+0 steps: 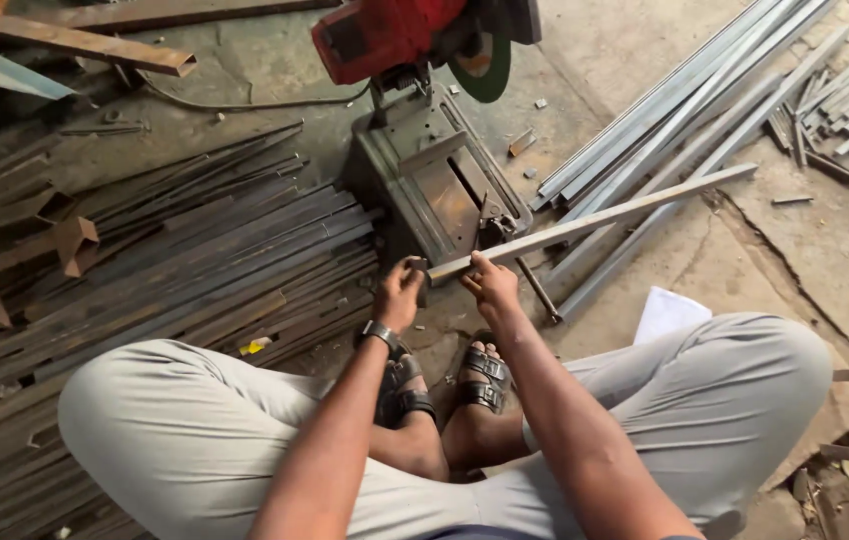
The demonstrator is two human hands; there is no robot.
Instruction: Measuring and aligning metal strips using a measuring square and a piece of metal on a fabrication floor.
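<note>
At frame centre, both hands grip 1 metal bar (595,220): left hand (400,292) fingers clamped at its end, right hand (490,285) beside. Positioning step, seemingly; next calls for sliding it squarely under the red chop saw (415,40).

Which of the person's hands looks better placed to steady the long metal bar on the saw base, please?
Probably the right hand: it already rests on the metal bar just behind its near end, beside the saw base. The left hand only meets the bar's tip.
</note>
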